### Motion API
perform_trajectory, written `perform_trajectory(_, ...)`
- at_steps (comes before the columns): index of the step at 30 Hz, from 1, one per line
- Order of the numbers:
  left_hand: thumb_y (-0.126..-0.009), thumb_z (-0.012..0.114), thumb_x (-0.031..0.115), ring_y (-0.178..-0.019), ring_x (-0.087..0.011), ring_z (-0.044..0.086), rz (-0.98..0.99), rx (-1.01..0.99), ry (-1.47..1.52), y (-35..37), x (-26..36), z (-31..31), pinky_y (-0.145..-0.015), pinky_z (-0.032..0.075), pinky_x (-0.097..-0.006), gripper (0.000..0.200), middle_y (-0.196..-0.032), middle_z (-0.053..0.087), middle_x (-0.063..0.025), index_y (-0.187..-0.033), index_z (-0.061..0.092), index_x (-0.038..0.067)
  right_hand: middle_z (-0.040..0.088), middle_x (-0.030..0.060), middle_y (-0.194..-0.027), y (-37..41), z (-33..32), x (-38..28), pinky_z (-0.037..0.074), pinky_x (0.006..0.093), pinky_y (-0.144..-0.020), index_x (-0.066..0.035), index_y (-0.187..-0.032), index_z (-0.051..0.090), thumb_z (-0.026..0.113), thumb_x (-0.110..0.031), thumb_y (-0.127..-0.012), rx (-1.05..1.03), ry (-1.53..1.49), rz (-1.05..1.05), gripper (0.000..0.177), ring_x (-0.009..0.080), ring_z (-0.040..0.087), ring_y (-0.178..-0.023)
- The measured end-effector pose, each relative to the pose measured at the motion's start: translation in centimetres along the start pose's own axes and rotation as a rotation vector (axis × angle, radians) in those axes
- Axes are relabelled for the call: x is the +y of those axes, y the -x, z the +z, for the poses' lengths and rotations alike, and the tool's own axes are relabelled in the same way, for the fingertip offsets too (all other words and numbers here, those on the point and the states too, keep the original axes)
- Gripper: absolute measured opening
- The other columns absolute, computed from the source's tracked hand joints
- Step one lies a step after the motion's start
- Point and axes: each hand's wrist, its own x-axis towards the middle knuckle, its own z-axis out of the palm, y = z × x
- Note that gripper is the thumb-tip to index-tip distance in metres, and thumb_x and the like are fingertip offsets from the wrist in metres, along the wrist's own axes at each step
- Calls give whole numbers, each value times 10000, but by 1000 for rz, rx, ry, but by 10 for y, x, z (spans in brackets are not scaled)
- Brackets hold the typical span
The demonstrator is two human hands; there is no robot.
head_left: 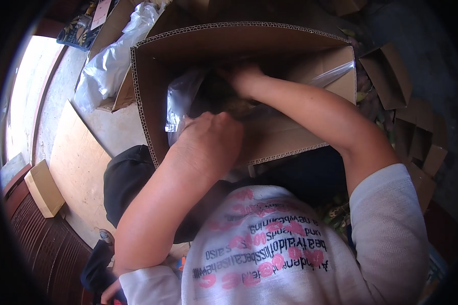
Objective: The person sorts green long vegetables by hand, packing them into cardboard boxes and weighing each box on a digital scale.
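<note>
A large cardboard box stands before me with its top open. Inside it, a clear plastic bag lies against the left wall, its mouth spread around a dark hollow. My left hand is closed at the near edge of the bag, knuckles up, with the film gathered by the thumb. Deeper in the box, my right hand reaches into the shadow near the bag's far side. Its fingertips are blurred and dark, so whether they hold anything is hidden.
Left of the box, more clear plastic hangs over another carton. A wooden board and a small cardboard piece lie on the left. Small open cartons stand at the right. Part of another person's arm shows at lower left.
</note>
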Motion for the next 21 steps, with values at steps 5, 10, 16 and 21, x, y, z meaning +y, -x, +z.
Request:
perform_trajectory(5,-797,545,72,-782,-304,673,-5,-51,39,3,-3,-2,-699,536,-371,135,-758,664,-152,-795,672,27,271,148,-1480,-19,-4,-23,205,441,-1116,-222,-1447,257,368,-540,-906,194,-385,59,637,314,253,-1367)
perform_trajectory(10,-790,548,69,-780,-305,668,16,-22,71,5,-10,3,-693,530,-356,127,-759,661,-161,-782,663,15,346,135,-1433,-17,-36,-23,285,396,-1078,-197,-1417,323,456,-470,-881,110,-478,-62,616,310,335,-1316)
perform_trajectory(16,-806,517,55,-803,-304,664,30,84,139,10,-15,10,-752,528,-353,147,-775,656,-170,-822,654,5,478,148,-1320,29,-57,28,415,399,-990,-124,-1350,422,747,-168,-653,-35,-257,-198,770,319,470,-1209)
perform_trajectory(21,-822,498,59,-823,-307,661,6,113,164,15,-12,7,-775,526,-344,163,-795,656,-165,-841,648,1,551,161,-1148,84,-55,53,462,417,-909,-64,-1220,515,765,-149,-613,175,-321,-25,662,345,547,-1060)
